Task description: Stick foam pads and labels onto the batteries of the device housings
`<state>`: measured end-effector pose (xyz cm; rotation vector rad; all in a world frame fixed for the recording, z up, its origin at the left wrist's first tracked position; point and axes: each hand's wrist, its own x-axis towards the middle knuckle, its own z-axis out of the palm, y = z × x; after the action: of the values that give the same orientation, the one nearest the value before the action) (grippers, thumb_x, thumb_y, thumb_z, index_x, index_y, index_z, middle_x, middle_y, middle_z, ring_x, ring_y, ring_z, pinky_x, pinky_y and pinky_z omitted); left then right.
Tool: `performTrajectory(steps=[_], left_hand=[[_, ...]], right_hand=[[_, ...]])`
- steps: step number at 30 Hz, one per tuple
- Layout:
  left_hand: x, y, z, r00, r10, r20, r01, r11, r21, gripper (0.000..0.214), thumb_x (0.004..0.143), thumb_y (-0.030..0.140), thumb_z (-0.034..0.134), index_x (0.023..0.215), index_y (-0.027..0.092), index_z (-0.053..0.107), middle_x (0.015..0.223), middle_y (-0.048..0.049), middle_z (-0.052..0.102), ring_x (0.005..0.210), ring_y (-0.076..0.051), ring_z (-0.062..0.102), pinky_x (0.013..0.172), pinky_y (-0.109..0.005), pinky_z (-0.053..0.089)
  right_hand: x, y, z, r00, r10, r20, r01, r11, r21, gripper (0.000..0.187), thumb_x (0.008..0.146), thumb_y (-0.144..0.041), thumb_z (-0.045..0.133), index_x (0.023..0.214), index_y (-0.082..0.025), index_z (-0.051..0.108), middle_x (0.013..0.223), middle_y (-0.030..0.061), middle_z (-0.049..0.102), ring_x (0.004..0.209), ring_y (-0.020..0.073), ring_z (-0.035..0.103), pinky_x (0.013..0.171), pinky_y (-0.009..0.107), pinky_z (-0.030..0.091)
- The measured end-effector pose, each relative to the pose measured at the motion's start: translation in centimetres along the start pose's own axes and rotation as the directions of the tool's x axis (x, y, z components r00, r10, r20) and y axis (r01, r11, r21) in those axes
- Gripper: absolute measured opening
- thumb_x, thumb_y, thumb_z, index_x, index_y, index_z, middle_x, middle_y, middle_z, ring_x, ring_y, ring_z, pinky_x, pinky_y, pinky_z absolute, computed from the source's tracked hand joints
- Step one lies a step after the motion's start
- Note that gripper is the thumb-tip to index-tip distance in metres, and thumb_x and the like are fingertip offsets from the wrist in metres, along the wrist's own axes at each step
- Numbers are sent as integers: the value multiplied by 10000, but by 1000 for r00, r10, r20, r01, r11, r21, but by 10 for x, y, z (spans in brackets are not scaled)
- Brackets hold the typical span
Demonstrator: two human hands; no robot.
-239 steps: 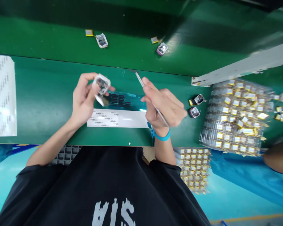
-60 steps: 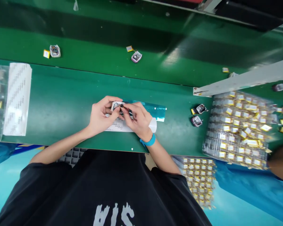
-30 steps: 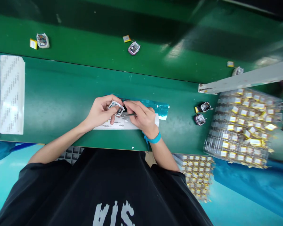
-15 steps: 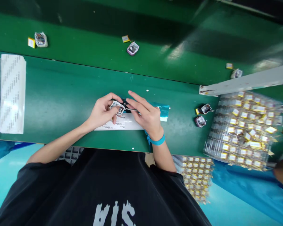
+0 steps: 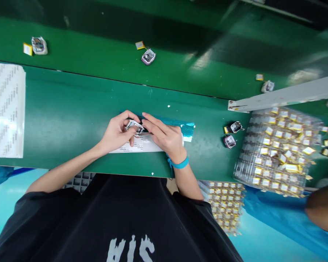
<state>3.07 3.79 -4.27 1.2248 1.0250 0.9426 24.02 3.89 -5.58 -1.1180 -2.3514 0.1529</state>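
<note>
My left hand [image 5: 117, 131] is closed around a small watch-like housing [image 5: 135, 127], white-rimmed with electronic parts showing inside; the thumb lies over its open face. Close to its right side is my right hand [image 5: 165, 136], wearing a blue wrist strap [image 5: 181, 163]. Its fingers are closed on a thin tool, mostly hidden by the hand, so its kind is unclear. Beneath both hands lies a white printed adhesive sheet [image 5: 133, 145], with a shiny blue film strip [image 5: 188, 130] behind it.
Housings with yellow-edged batteries [image 5: 140, 45] sit along the back surface. Two more housings [image 5: 229, 141] lie right, beside stacked clear trays [image 5: 278, 149] of batteries. White sheets [image 5: 9, 109] lie left. A grey metal bar [image 5: 284, 95] crosses at right, and another person's arm [image 5: 324, 207] shows there.
My right hand has moved slightly left and down, its fingers closer to the housing. The view has shifted a little. At the right edge, the other person's arm reaches further in.
</note>
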Motion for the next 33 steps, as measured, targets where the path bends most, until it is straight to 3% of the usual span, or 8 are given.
performTrajectory(steps=[8,12,15,19,22,24,27,33], left_hand=[[-3,-4,5,996,12,-85,-8,999,44,118,886,130,645,968,202,599,591,78,617,409,-140,687,338,-163,463],[-9,-7,8,989,115,-96,-103,987,123,125,907,162,684,975,207,590,665,57,696,465,-134,719,411,-159,531],[-12,-8,8,975,188,-120,-162,967,196,103,949,207,691,962,205,589,706,48,717,482,-122,723,447,-157,555],[-11,-6,8,960,226,-167,-181,951,249,128,991,290,678,950,201,594,671,47,697,457,-112,706,402,-140,505],[-10,-1,7,956,240,-171,-195,950,242,148,984,292,686,929,202,583,684,47,712,453,-106,703,383,-134,480],[-11,2,7,955,253,-154,-214,949,232,152,980,282,686,913,203,575,676,53,710,438,-103,694,379,-140,476],[-13,6,7,964,241,-115,-212,953,216,134,981,261,671,911,209,569,654,56,707,436,-112,695,389,-156,490],[-14,0,10,976,207,-67,-190,960,206,120,962,250,669,987,213,558,634,67,705,485,-127,723,452,-175,536]], right_hand=[[-4,-4,4,998,-57,30,56,998,14,456,987,-23,451,1290,-221,728,1385,36,710,914,173,808,637,270,641],[-3,-7,4,994,-108,-29,107,993,-40,392,987,-57,476,1261,-159,737,1352,60,729,918,186,810,602,264,627],[-1,-9,2,995,-101,17,101,994,-43,401,991,-75,470,1287,-150,729,1379,67,710,916,191,811,595,271,632],[3,-11,-4,993,5,116,-23,987,159,476,996,-75,448,1413,-169,656,1469,71,648,1176,225,756,842,331,686],[8,-13,-6,989,123,83,-147,878,455,376,1045,-177,485,1353,-206,700,1357,49,736,1229,220,729,995,389,646],[11,-15,-7,975,214,63,-210,777,593,297,1063,-262,517,1227,-211,760,1115,32,818,952,180,789,793,322,651],[16,-21,-7,929,351,117,-336,667,665,307,1058,-398,558,994,-210,792,751,-15,748,571,104,601,520,256,458],[21,-29,2,819,501,279,-505,399,766,503,891,-705,688,846,-203,696,667,-26,661,534,94,487,488,256,360]])
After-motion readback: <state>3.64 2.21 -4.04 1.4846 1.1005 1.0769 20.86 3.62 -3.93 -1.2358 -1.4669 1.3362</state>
